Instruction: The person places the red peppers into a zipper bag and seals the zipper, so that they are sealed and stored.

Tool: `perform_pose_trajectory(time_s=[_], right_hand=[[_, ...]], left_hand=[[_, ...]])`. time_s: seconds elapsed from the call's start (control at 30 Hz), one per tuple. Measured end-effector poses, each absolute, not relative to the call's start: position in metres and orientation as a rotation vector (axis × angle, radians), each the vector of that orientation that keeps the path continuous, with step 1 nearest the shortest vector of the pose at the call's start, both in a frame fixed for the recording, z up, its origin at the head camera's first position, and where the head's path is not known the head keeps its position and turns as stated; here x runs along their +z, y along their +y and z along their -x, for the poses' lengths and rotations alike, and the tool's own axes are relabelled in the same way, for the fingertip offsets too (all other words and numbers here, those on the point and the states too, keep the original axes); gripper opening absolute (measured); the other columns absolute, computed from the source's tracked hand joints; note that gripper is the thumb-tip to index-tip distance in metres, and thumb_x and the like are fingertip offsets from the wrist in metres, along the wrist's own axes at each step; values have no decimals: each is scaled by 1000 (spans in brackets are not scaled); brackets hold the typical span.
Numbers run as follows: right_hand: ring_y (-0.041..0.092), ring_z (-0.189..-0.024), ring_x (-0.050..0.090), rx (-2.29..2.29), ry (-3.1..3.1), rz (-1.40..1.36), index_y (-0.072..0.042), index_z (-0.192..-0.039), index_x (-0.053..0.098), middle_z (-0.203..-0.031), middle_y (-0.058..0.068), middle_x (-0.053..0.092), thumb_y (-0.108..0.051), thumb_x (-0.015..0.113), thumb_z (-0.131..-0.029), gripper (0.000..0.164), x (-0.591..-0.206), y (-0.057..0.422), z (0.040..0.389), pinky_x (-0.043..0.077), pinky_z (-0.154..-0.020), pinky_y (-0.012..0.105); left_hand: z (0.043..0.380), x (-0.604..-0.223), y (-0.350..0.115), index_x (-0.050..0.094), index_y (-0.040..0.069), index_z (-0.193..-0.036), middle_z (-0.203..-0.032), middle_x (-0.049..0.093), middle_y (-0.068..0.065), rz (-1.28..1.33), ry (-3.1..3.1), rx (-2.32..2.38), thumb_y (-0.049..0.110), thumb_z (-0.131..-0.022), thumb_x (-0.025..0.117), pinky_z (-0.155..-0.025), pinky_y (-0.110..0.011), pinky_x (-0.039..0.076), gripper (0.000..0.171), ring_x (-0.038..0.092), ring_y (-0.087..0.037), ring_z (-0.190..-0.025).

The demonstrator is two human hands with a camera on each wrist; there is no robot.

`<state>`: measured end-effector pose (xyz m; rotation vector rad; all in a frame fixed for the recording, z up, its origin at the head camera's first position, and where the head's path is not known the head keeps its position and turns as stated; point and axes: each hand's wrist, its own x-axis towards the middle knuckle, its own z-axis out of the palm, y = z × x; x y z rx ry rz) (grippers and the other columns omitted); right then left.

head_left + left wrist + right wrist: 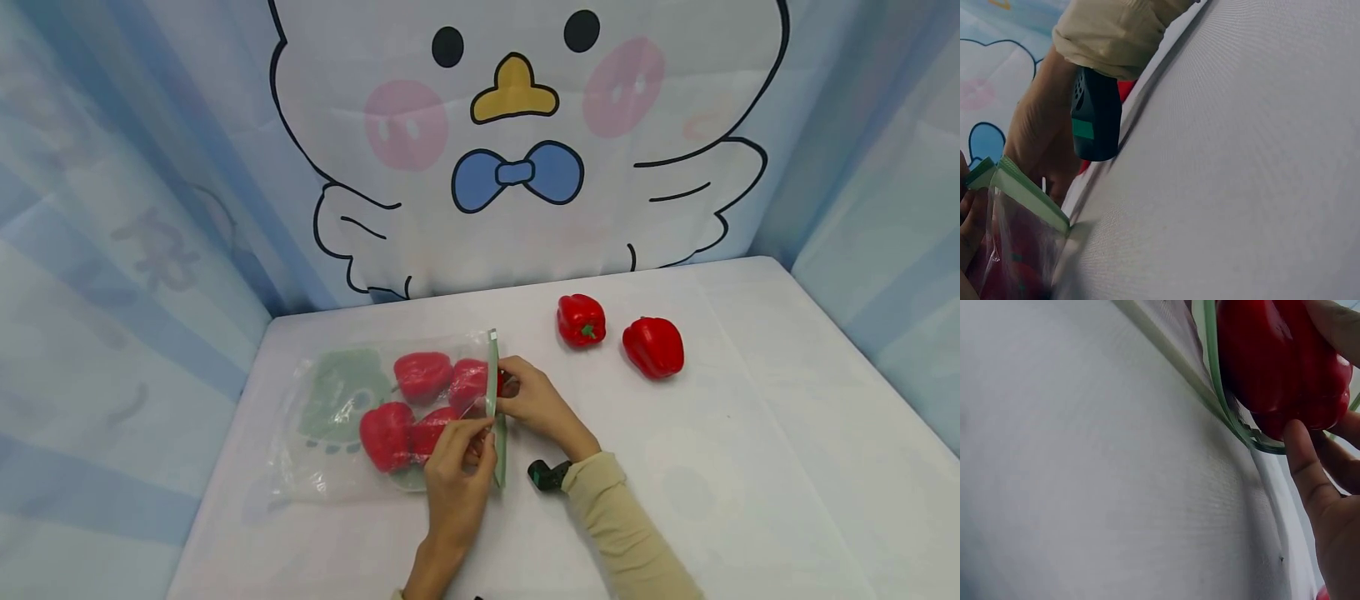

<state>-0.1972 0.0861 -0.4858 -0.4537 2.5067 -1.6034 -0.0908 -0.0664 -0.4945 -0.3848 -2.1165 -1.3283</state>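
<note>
A clear zip bag (296,475) with a green zip strip (492,358) lies flat, several red bell peppers (387,436) showing through its plastic. At the bag's mouth, my right hand (543,406) holds a red bell pepper (1282,362), its fingers and thumb around the pepper's end; the right wrist view shows the green rim beside the pepper. My left hand (457,483) pinches the near side of the bag's edge. In the left wrist view, the green strip (1032,197) stands up and most of the left hand is out of frame.
Two more red bell peppers, one smaller (581,321) and one larger (653,347), sit toward the back right of the white table (750,467). A dark wrist camera (547,475) is strapped to the right wrist. Behind the table hangs a cartoon-printed curtain (517,242).
</note>
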Motion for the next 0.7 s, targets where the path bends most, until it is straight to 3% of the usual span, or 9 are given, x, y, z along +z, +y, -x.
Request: perform_pose_trajectory(time_s=[0.13, 0.37, 0.7], right_hand=[[24, -103, 68, -1605, 2483, 441, -7, -139, 61, -128, 14, 64, -13, 78, -91, 51, -485, 86, 196, 60, -89, 36], [37, -119, 67, -1662, 2358, 487, 0, -147, 52, -135, 23, 62, -11, 73, -96, 57, -486, 91, 198, 57, -106, 48], [45, -132, 62, -1752, 2207, 531, 6, -141, 50, -142, 30, 58, -2, 68, -98, 48, -488, 92, 199, 54, -110, 49]], left_hand=[[91, -494, -67, 75, 6, -114, -98, 70, -5, 386, -2116, -1323, -6, -90, 74, -67, -9, 54, 27, 65, -12, -80], [91, -493, -66, 75, 6, -114, -98, 70, -5, 394, -2110, -1319, -8, -88, 75, -67, -8, 54, 30, 65, -13, -81], [94, -494, -67, 75, 6, -113, -95, 69, -11, 439, -2052, -1321, -8, -89, 73, -63, -9, 52, 29, 64, -14, -78]])
